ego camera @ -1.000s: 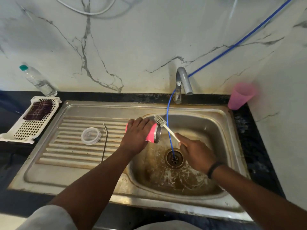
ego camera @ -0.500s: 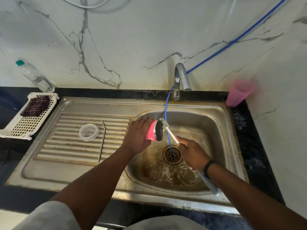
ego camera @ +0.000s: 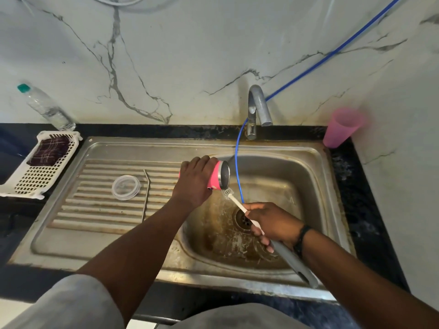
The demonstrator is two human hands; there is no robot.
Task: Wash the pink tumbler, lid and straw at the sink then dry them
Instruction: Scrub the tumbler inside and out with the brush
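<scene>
Soft, even indoor light falls across the marble wall point(ego camera: 190, 55), bright at the top and dimmer toward the dark table point(ego camera: 361, 210) edges. The steel sink point(ego camera: 297, 167) shows dull sheen on its rim and draining ridges, without harsh glare. Shadows stay faint. Wide-angle distortion bows the sink and stretches the corners. The pink cup point(ego camera: 342, 127) at right is smeared by blur; the centre stays fairly sharp.

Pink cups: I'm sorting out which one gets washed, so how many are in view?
2. The pink tumbler is held on its side in the left hand over the sink. A pink plastic cup stands on the counter at the sink's back right corner.
</scene>
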